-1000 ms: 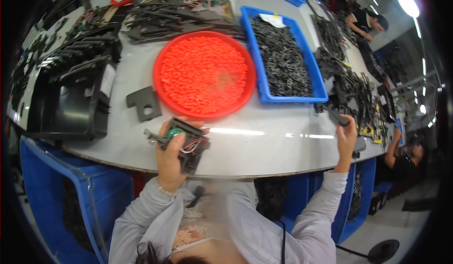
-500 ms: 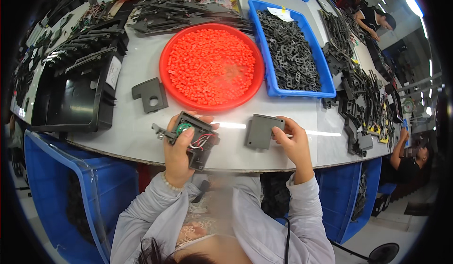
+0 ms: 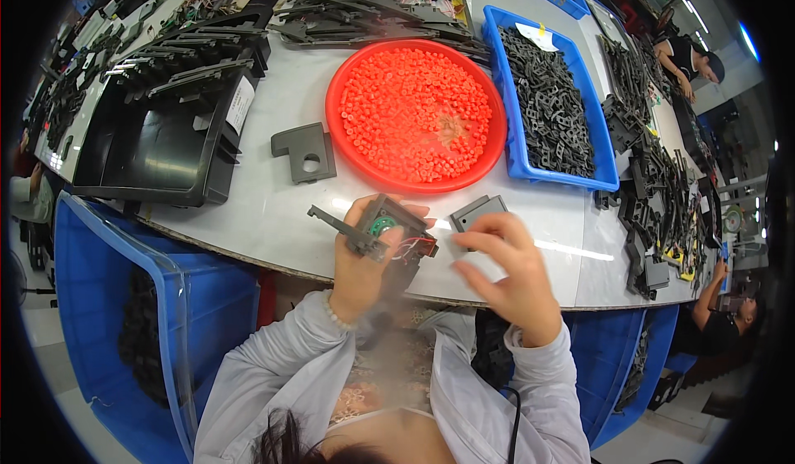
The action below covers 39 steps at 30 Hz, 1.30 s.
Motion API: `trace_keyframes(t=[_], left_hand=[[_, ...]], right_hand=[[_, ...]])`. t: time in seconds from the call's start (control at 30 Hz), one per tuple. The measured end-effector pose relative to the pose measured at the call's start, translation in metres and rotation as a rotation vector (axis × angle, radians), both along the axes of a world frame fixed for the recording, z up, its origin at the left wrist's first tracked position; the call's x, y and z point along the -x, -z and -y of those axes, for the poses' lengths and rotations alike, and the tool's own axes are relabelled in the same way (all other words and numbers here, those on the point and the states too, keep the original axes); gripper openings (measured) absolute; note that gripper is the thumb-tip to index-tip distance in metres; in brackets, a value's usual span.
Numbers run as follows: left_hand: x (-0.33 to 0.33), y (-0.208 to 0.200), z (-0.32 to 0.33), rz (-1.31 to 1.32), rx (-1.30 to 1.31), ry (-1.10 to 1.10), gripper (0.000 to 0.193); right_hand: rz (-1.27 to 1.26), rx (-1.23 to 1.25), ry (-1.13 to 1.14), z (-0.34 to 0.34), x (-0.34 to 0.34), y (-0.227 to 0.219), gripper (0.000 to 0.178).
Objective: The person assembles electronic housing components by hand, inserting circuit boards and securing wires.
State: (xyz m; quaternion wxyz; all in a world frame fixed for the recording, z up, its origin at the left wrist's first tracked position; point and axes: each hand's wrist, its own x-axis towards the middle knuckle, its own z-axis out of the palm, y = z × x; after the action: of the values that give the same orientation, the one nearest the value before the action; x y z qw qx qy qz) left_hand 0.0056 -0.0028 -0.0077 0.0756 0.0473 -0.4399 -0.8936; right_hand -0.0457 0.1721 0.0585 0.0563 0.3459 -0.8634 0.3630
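My left hand (image 3: 358,275) is closed round a dark grey plastic housing (image 3: 387,212). A round green circuit board (image 3: 380,226) sits in this housing, with red and white wires (image 3: 411,247) running out beside it. An arm of the housing sticks out to the left past my fingers. My right hand (image 3: 523,286) hovers just to the right, its thumb and fingers apart and nothing visible between them. Partly behind its fingertips, a flat grey plastic cover (image 3: 480,209) lies on the table. I cannot tell whether the fingers touch it.
A red round tray (image 3: 333,120) of small orange-red pieces stands ahead, with a blue bin (image 3: 609,184) of black clips right of it. At left are a grey plate with a hole (image 3: 300,151) and a black crate (image 3: 149,182). Dark parts (image 3: 646,215) crowd the right side.
My right hand has let go of the grey cover, which now lies on the table, and its fingers have spread. My left hand still holds the housing, now tilted differently. The whole view has shifted.
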Motion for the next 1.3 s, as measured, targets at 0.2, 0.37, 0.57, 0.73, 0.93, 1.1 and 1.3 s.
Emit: trace_keyframes(t=[0.2, 0.37, 0.57, 0.73, 0.93, 1.1, 1.3], left_hand=[[-0.003, -0.006, 0.002, -0.058, -0.009, -0.035, 0.031], [-0.003, -0.007, 0.004, -0.044, 0.027, -0.029, 0.031], [0.001, 0.002, 0.004, -0.026, 0.140, -0.043, 0.030], [0.000, 0.002, 0.004, -0.017, 0.062, 0.003, 0.028], [0.003, -0.005, 0.004, -0.003, -0.018, -0.014, 0.031], [0.003, -0.003, 0.004, 0.003, -0.031, -0.003, 0.034], [0.004, -0.005, 0.002, -0.001, 0.098, -0.030, 0.026]], right_hand=[[0.088, -0.043, -0.215, 0.027, 0.008, -0.002, 0.027], [0.103, -0.114, -0.293, 0.031, 0.013, -0.004, 0.027], [-0.101, -0.345, -0.317, 0.032, 0.010, -0.004, 0.029], [-0.242, -0.317, -0.315, 0.032, 0.006, 0.001, 0.023], [-0.094, -0.167, -0.276, 0.026, 0.010, -0.003, 0.031], [-0.048, -0.122, -0.244, 0.032, 0.007, -0.002, 0.020], [-0.140, -0.227, -0.239, 0.031, 0.003, 0.001, 0.023]])
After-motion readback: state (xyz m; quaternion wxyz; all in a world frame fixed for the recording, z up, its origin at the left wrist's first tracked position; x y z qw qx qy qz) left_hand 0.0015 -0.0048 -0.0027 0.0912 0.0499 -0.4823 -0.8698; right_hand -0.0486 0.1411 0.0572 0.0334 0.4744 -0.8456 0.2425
